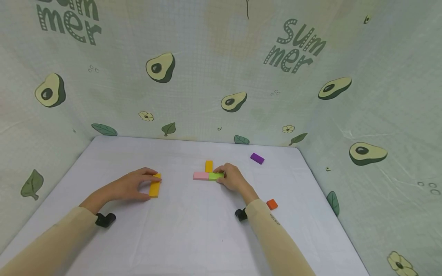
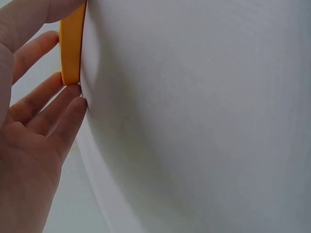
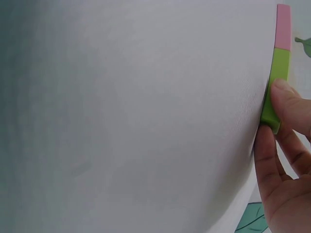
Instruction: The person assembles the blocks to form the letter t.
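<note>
While the left hand (image 1: pixel 129 186) pinches long yellow (image 1: pixel 155 189), the right hand (image 1: pixel 233 178) green (image 1: pixel 214 177), overpushing could shove pink (image 1: pixel 201 176) toward the left edge of the desk (image 1: pixel 183 230).

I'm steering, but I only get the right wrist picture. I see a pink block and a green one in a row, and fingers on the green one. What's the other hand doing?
Observer: The left hand is holding a long yellow block, over to the left of your row.
Child: Ooh! Is anything behind my pink block and green block?
Observer: Yes, a small yellow block, right behind where those two meet.
Child: Are there any more blocks off to the right?
Observer: Two lie over there, apart from your row: a purple block and an orange block.
</note>
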A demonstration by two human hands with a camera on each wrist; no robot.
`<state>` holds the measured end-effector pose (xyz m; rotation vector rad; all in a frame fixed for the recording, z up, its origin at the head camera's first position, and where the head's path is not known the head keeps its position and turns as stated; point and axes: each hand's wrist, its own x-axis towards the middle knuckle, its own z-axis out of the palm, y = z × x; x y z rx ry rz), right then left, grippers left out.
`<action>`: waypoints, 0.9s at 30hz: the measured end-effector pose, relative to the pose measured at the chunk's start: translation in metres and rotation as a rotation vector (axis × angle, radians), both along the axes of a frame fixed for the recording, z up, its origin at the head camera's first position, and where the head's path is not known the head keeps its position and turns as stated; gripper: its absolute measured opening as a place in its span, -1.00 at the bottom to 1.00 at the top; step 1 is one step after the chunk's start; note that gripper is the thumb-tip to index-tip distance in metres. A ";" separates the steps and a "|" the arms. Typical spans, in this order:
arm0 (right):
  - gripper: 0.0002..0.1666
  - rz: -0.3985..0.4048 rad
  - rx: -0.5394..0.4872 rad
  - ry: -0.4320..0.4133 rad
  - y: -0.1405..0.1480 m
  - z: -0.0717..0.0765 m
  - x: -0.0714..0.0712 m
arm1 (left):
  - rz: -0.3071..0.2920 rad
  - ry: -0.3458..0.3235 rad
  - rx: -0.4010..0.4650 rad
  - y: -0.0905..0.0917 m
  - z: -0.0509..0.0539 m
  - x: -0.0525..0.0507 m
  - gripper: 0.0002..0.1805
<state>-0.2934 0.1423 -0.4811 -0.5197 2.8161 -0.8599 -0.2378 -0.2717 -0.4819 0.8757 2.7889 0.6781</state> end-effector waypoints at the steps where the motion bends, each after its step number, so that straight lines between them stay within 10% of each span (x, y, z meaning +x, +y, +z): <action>1: -0.66 -0.001 0.000 0.000 0.000 0.000 0.000 | 0.001 0.002 0.002 0.000 0.000 0.000 -0.33; 27: -0.65 -0.004 -0.001 0.006 0.001 -0.003 -0.001 | -0.025 0.014 0.091 0.042 0.002 0.002 -0.33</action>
